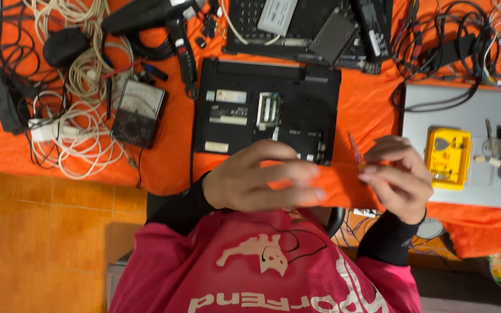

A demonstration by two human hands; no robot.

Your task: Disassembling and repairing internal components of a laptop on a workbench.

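We see a table covered with an orange cloth (366,110). At centre lies a black laptop (268,113) bottom up, at upper left white cables (82,116) and a meter (138,113), at right a grey laptop (465,110).
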